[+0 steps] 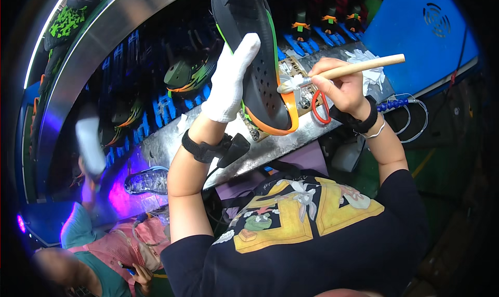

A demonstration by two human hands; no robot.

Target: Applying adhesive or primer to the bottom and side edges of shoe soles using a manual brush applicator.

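In my left hand (226, 84), which wears a white glove, I hold up a black shoe sole (265, 84) with small holes and a green and orange edge. The thumb lies along its face; the other fingers are hidden behind it. My bare right hand (340, 84) is closed around a brush (364, 67) with a pale wooden handle. The brush's tip meets the orange edge near the heel, or sits just beside it. Below the right hand shows a red loop (321, 107), perhaps a scissors handle.
Shoe uppers (189, 77) stand on a rack with blue holders (163, 110) beyond the metal bench (249, 162). White scraps (366, 70) lie near a blue machine (416, 31). At lower left is a co-worker in a pink apron (117, 245), one gloved hand (91, 143) blurred.
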